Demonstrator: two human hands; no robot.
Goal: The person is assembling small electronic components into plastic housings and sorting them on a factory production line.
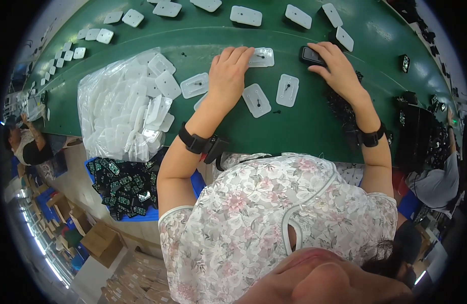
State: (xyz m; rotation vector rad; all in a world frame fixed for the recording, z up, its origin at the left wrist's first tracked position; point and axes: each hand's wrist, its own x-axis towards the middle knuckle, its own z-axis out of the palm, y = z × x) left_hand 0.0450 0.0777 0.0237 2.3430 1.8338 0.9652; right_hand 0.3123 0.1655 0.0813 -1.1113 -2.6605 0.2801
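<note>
My left hand (231, 71) has its fingers bent over the left end of a white plastic cover (264, 58) with a small black part on it; the thumb is hidden. On the right, my right hand (339, 71) grips a small black rounded case (311, 56) between thumb and fingers, low over the green table. Between my arms lie more white covers, each with a dark small piece in its middle: one tilted cover (256, 100), one upright cover (287, 90) and one to the left (195, 85). Part of another is hidden behind my left wrist.
A clear bag of white covers (117, 109) lies on the left of the green table (213, 38). Below it stands a blue bin (157, 215) full of black circuit-board parts (123, 187). Small black pieces (339, 106) are heaped by my right forearm. White-topped units (246, 15) line the far side.
</note>
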